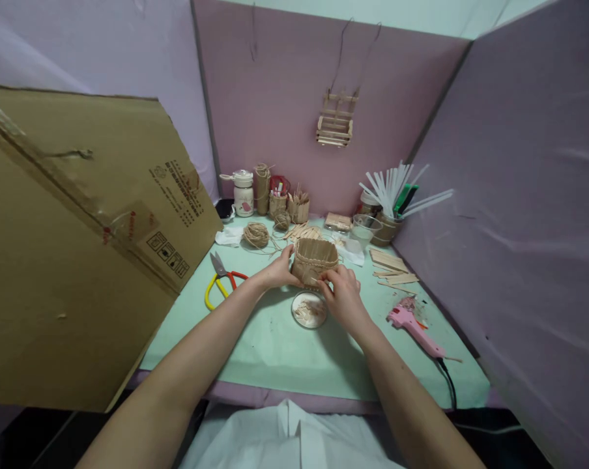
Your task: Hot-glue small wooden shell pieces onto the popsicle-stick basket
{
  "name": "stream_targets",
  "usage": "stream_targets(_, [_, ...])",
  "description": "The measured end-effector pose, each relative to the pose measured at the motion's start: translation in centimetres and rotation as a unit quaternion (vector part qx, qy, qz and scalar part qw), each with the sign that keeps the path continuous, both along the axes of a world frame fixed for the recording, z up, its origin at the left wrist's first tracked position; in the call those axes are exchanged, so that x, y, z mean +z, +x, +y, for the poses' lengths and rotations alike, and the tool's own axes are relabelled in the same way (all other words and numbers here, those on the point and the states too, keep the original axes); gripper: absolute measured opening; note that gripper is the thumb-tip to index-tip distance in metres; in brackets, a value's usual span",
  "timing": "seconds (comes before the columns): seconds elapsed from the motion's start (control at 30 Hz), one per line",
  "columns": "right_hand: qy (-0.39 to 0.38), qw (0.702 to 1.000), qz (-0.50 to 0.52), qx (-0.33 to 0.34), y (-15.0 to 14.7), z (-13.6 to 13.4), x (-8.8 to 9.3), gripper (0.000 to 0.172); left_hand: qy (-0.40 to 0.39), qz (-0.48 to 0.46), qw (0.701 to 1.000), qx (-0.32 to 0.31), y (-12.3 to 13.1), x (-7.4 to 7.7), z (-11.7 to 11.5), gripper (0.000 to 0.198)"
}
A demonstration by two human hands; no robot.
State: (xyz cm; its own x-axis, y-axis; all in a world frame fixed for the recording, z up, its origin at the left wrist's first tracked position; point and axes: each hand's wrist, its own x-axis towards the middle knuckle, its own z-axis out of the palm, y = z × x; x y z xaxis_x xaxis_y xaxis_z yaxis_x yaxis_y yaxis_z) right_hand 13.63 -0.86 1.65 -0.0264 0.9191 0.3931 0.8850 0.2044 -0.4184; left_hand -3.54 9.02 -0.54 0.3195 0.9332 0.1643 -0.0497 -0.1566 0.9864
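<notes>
A small brown open-topped basket with a twine-like band round it sits upright in the middle of the table. My left hand is closed on its left side, the thumb near the rim. Close to the basket's front right, my right hand pinches a small pale piece, which seems to be a wood bit and touches or nearly touches the wall. Just in front stands a round white dish with short pale wood pieces in it.
Scissors with yellow and red handles lie left, beside a large cardboard sheet. A corded pink glue gun lies right, near wooden sticks. Behind are a twine ball, a white bottle and glue sticks.
</notes>
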Motion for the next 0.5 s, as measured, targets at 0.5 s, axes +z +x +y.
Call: stream_targets(0.5, [-0.007,0.998,-0.057,0.038,1.7,1.9,4.1,0.011,-0.061,-0.023,0.993,-0.103,0.8,1.6,-1.2,0.071])
